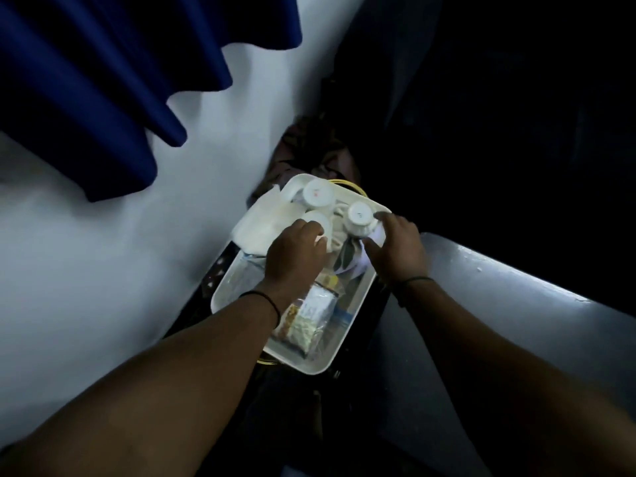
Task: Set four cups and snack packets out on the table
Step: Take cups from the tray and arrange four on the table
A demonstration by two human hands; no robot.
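A white rectangular tray (223,290) sits low between a wall and a grey surface. White cups stand upside down at its far end: one at the back (317,193), one to the right (359,216), and one (321,220) partly under my left hand. My left hand (296,256) curls over that cup and grips it. My right hand (395,246) reaches around the right cup, thumb and fingers curled against its side. Snack packets (309,316) lie in the tray's near half, partly hidden by my left wrist.
A white wall (103,253) runs along the left, with a dark blue curtain (103,80) hanging above. A grey ledge or tabletop (516,304) lies to the right. A pale folded packet (261,222) leans at the tray's left edge. The surroundings on the right are dark.
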